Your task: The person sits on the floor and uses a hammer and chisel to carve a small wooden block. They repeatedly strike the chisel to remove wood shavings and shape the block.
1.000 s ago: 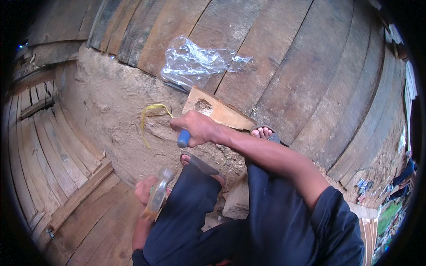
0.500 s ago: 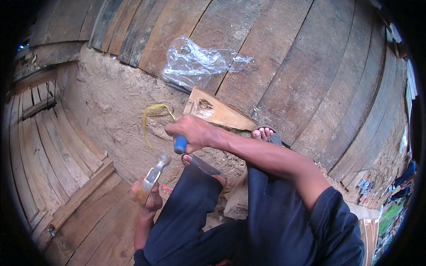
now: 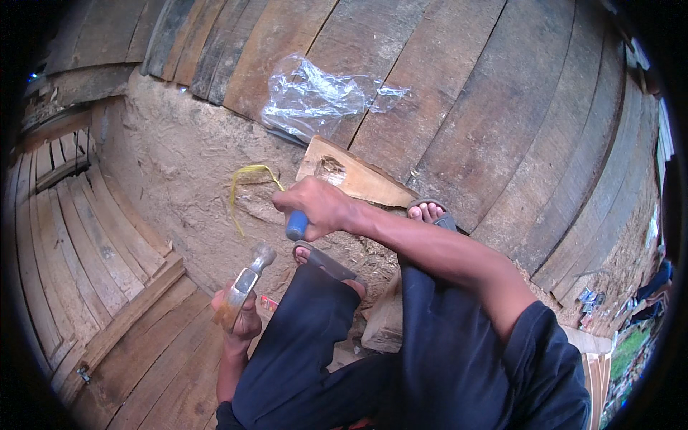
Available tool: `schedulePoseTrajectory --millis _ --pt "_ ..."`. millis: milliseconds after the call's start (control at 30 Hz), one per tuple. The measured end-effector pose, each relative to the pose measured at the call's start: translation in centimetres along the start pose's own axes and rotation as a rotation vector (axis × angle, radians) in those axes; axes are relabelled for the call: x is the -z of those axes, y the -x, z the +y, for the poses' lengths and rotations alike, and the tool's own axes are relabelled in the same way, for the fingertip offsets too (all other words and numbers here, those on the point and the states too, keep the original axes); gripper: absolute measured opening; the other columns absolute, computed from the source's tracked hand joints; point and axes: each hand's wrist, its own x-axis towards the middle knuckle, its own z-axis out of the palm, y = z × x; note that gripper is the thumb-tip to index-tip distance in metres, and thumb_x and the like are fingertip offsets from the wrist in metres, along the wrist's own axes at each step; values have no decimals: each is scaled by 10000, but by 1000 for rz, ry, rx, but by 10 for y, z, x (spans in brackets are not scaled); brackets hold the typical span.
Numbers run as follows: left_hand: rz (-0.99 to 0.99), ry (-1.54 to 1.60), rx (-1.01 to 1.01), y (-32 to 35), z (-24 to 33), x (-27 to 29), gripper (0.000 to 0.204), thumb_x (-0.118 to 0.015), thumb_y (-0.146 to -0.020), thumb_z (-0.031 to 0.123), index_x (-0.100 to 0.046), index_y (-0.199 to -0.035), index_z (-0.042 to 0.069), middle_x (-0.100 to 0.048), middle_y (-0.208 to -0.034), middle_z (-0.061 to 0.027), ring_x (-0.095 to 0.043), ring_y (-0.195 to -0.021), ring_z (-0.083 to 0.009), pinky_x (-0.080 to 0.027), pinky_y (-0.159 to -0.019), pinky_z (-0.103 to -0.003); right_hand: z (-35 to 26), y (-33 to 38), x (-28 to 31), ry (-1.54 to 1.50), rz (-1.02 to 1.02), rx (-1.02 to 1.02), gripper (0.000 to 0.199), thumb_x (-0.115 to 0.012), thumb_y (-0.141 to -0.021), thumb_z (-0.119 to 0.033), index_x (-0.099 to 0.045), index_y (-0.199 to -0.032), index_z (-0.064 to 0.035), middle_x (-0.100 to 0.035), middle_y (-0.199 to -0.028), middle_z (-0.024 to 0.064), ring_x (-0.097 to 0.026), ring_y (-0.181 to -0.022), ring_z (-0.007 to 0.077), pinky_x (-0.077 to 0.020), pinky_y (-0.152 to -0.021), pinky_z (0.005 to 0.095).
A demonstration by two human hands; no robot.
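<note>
My left hand (image 3: 244, 324) is closed around a hammer (image 3: 246, 279), its grey striking face pointing up toward my right hand and its other end rusty brown. My right hand (image 3: 315, 206) grips a blue-handled chisel (image 3: 296, 225); the butt of the handle sticks out toward the hammer, while the blade is hidden behind the fist. Just beyond that fist lies a tapered block of pale wood (image 3: 376, 188) with a rough hollow (image 3: 331, 169) cut in its wide end. Hammer and chisel are apart.
My sandalled feet rest on either side, one foot (image 3: 427, 211) at the block's narrow end. A yellow strip (image 3: 233, 193) lies on the dirt (image 3: 186, 150). Clear plastic (image 3: 315, 93) lies on wooden planks (image 3: 459, 107). More boards (image 3: 93, 244) stand at left.
My right hand has shifted slightly up and to the right with the chisel. The hammer in my left hand has barely moved.
</note>
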Motion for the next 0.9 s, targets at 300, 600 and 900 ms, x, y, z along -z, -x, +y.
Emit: schedulePoseTrajectory --millis 300,600,900 --pt "4 30 -35 -3 1 -5 509 -466 -958 481 -511 -715 36 -444 -558 -51 -465 -455 -191 -319 -446 -327 -3 1 2 -46 8 42 265 -667 -552 -158 -482 -707 -48 -531 -569 121 -591 -554 346 -448 -512 438" --pt "70 8 -39 -8 12 -4 511 -450 -952 473 -528 -672 53 -483 -577 -54 -497 -500 -203 -343 -477 -339 0 -1 -3 -27 16 2 256 -657 -556 -141 -469 -703 -50 -532 -574 127 -598 -568 337 -449 -522 442" --pt "-13 -74 -11 1 -1 8 497 -413 -961 442 -563 -674 65 -544 -642 -48 -525 -605 -218 -362 -567 -337 -4 1 1 -44 70 -14 222 -633 -553 -115 -466 -681 -46 -524 -547 128 -593 -544 335 -449 -514 432"
